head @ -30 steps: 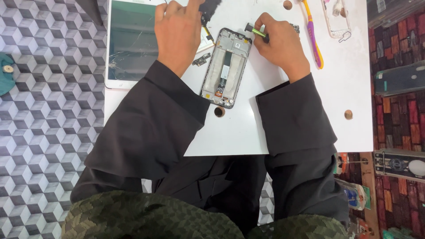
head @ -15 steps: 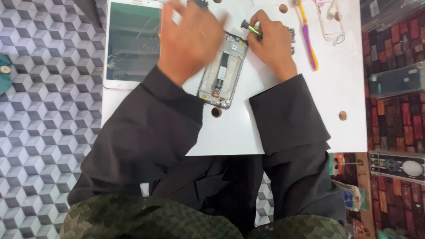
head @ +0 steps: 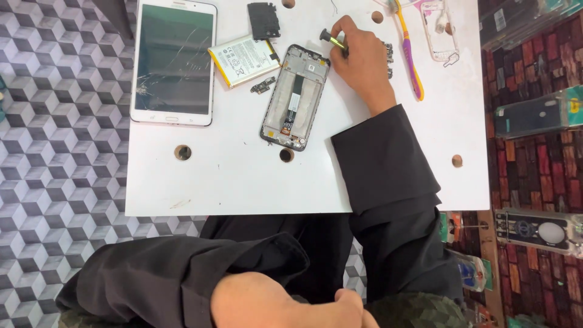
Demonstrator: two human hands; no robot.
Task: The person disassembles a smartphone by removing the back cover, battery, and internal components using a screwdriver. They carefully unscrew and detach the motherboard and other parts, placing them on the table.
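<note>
An opened phone frame (head: 295, 97) lies back-up in the middle of the white table (head: 243, 176). My right hand (head: 358, 58) rests just right of its top corner and grips a small screwdriver (head: 331, 39) with a black cap and yellow shaft. My left hand (head: 285, 304) is down at my lap, near the bottom edge of the view, fingers curled with nothing seen in it. A phone battery (head: 244, 58) and a small circuit board (head: 263, 85) lie left of the frame.
A white tablet (head: 174, 64) with a cracked screen lies at the table's left. A black cover piece (head: 263, 19) sits at the top. A purple and yellow toothbrush (head: 410, 51) and a clear phone case (head: 438, 27) lie to the right. Phone cases hang on the brick-pattern wall (head: 534, 115).
My left hand has left the phone frame and dropped to my lap. The battery and small board, hidden under it before, now show. My right hand stays by the frame's top corner.
</note>
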